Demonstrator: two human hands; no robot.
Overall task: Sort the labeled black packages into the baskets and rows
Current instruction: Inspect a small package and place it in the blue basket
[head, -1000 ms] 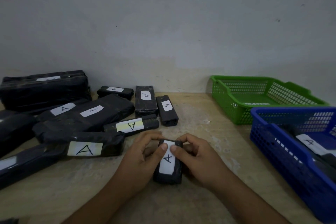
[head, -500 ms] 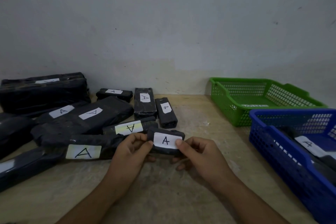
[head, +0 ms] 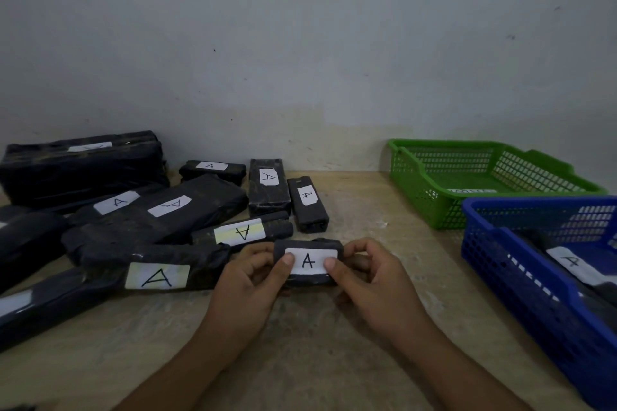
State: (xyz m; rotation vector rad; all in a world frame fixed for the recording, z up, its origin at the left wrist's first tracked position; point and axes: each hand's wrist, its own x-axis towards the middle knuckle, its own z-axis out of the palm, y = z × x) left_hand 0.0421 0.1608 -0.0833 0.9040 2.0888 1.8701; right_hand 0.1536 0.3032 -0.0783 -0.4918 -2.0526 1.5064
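Nearest, the left hand (head: pixel 247 280) and right hand (head: pixel 374 277) each grip one end of a small black package (head: pixel 309 243), thumbs pressed on its white label marked A, over the tabletop (head: pixel 367 227). To the right, a blue basket (head: pixel 534 310) holds another labelled package (head: pixel 574 264). On the left lies a heap of black packages (head: pixel 160 220) marked A. Farther back, a green basket (head: pixel 420 183) stands behind the blue one, by the wall (head: pixel 300 43).

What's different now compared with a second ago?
The left hand and right hand turned the small package from lengthwise to crosswise, so its A label reads upright. Both still hold it. The other packages, green basket and blue basket stayed put.
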